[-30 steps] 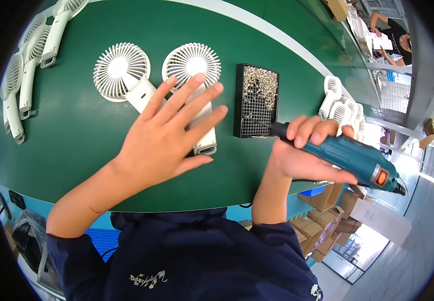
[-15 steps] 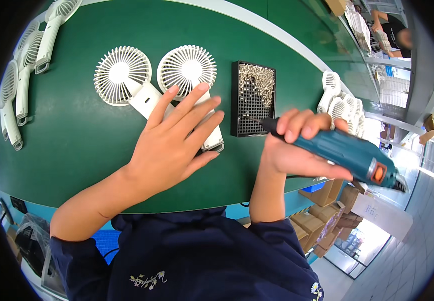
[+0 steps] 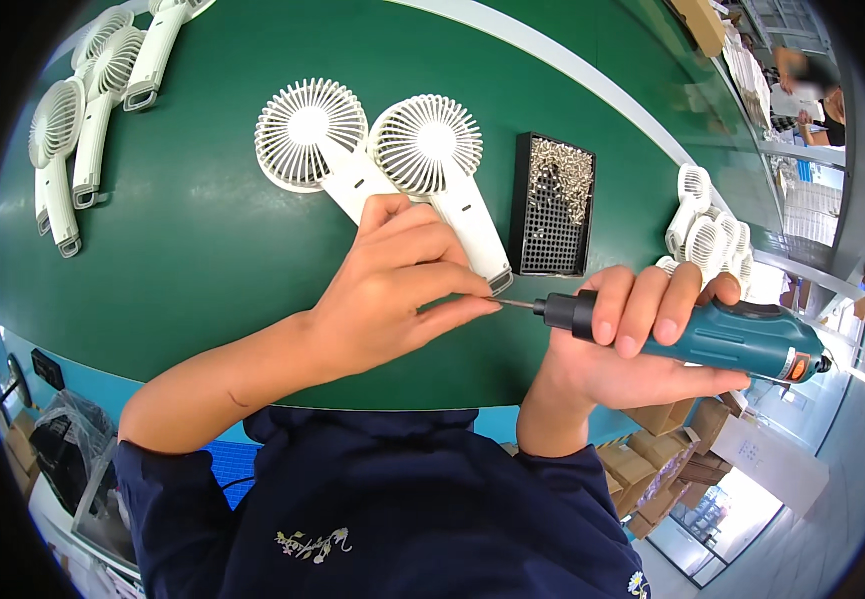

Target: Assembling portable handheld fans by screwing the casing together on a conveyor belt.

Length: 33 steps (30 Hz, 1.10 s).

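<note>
My right hand point(image 3: 602, 369) is wrapped round a teal electric screwdriver point(image 3: 737, 339) with a black nose, its thin bit pointing left. At the bit's tip, the thumb and forefinger of my left hand point(image 3: 397, 285) are pinched together; anything between them is too small to make out. Beyond my left hand two white handheld fans lie on the table. The handle of the left fan point(image 3: 308, 128) is partly hidden by that hand. Beside it, the right fan point(image 3: 428, 145) has its handle end close to the pinched fingers. A black perforated tray point(image 3: 523, 200) holds many small silvery screws point(image 3: 567, 172).
Several white fans point(image 3: 58, 125) lie at the far left of the green table point(image 3: 203, 290). More fans point(image 3: 707, 235) are heaped at the right edge. Cardboard boxes point(image 3: 652, 454) stand below on the right. Another person point(image 3: 812, 90) is at the far right.
The screwdriver's bit has moved from over the tray to my left hand's fingertips. My left hand has gone from spread over the fans to a pinch. The whole view has shifted slightly.
</note>
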### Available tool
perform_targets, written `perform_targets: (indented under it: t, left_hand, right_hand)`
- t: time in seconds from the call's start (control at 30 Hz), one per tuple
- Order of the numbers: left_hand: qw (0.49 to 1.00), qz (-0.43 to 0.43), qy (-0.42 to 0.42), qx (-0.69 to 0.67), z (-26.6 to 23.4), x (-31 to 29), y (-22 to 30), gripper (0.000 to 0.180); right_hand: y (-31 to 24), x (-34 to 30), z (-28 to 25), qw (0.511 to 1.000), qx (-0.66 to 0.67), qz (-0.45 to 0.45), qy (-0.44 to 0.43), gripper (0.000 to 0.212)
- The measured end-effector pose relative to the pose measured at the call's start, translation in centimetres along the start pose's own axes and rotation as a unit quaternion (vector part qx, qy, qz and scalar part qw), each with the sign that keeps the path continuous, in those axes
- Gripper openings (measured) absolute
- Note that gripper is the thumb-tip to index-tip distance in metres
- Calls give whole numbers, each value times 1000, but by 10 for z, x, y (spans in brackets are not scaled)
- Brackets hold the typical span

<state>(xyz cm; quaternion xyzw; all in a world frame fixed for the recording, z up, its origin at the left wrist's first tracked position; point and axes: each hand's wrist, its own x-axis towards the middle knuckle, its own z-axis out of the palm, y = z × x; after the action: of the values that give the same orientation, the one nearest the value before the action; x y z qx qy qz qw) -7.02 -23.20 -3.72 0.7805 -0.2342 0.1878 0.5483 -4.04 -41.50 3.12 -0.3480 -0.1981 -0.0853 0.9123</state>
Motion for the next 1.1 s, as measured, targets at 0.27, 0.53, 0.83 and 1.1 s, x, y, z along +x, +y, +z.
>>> perform_targets:
  t: [0.27, 0.53, 0.83, 1.1]
  left_hand:
    - [998, 2, -61, 20, -12, 0, 3, 22]
    - [986, -65, -102, 111, -34, 11, 3, 27]
    - [980, -62, -85, 166, -33, 4, -1, 34]
    - [977, -68, -102, 173, -35, 4, -1, 29]
  right_hand:
    - [10, 1, 14, 976, -68, 75, -191, 77]
    - [44, 11, 14, 969, -90, 8, -231, 99]
    - [66, 5, 19, 982, -32, 17, -184, 108]
    - [76, 9, 11, 976, -69, 13, -205, 109]
